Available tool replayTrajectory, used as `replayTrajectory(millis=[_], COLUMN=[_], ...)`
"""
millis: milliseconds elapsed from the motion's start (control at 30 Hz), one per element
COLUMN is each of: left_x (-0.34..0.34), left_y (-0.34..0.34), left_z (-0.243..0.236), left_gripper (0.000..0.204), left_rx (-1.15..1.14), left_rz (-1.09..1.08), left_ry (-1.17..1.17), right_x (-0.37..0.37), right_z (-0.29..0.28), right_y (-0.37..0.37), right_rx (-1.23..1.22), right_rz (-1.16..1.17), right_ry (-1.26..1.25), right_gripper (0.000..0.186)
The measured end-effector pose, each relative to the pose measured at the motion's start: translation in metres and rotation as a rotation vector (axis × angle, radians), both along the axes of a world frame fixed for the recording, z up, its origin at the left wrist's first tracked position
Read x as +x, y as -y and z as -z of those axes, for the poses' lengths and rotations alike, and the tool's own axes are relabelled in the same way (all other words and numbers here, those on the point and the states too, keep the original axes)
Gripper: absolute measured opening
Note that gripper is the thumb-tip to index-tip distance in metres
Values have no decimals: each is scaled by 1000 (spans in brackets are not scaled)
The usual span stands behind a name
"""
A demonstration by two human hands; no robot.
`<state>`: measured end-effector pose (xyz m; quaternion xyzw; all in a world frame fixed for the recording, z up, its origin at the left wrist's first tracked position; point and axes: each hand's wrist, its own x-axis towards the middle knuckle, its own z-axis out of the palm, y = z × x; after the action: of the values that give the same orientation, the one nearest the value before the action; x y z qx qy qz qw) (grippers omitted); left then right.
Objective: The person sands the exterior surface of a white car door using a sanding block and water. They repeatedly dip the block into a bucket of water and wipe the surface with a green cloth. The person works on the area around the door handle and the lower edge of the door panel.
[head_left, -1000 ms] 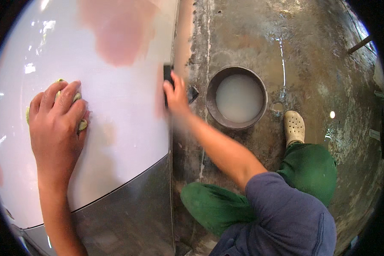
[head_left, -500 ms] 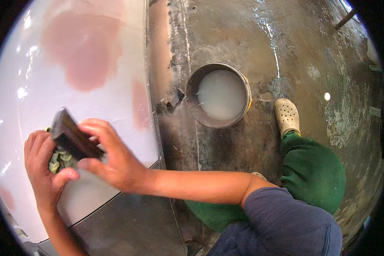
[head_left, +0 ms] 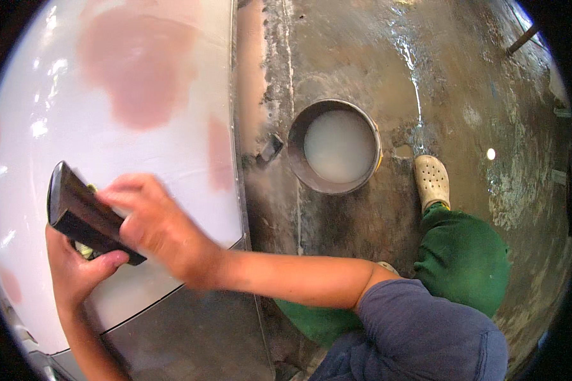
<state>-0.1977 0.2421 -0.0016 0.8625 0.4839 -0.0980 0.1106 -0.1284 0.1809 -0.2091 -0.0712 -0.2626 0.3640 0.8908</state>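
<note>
Over the white car panel [head_left: 171, 152] my two hands meet around a dark folded sheet [head_left: 86, 206], which looks like sandpaper. My right hand [head_left: 165, 228] is slightly blurred and closed at the sheet's right edge. Below the sheet, my left hand [head_left: 76, 273] curls around a crumpled yellow-green thing [head_left: 86, 249], perhaps a cloth or sponge. Its thumb lies along the sheet's lower edge. The sheet hides most of the left fingers and the crumpled thing. Dull pink patches [head_left: 136, 70] mark the panel's surface.
A round bucket [head_left: 290, 143] of cloudy whitish water stands on the wet, stained floor [head_left: 356, 57]. A small dark block [head_left: 271, 147] lies beside it. My foot in a beige clog [head_left: 432, 181] is to the right of the bucket. A dark grey panel [head_left: 197, 330] adjoins the white one.
The dark sheet has shifted left and now covers more of my left hand and the crumpled thing. My right hand has turned, its fingers closing at the sheet's right edge. The view has shifted slightly.
</note>
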Motion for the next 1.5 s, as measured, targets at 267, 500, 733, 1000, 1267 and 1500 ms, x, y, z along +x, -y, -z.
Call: replayTrajectory(millis=[267,500,733,1000,1267,1500], left_x=[23,31,31,28,31,28], left_y=[-3,3,-3,-2,-2,-3], left_z=[7,11,10,10,10,11], left_gripper=[87,57,59,59,56,57], left_rx=[77,176,294,291,303,317], left_rz=[179,346,564,558,571,593], left_ry=[25,17,-53,-47,-67,-38], right_x=[-5,51,-9,-60,-108,-143], right_z=[140,164,187,178,167,171], right_y=[-152,-215,-179,-119,-59,-16], right_rx=[-846,-835,-814,-780,-764,-685], right_rz=[141,125,257,329,329,275], right_ry=[461,315,441,489,555,650], right_gripper=[84,84,77,77,79,84])
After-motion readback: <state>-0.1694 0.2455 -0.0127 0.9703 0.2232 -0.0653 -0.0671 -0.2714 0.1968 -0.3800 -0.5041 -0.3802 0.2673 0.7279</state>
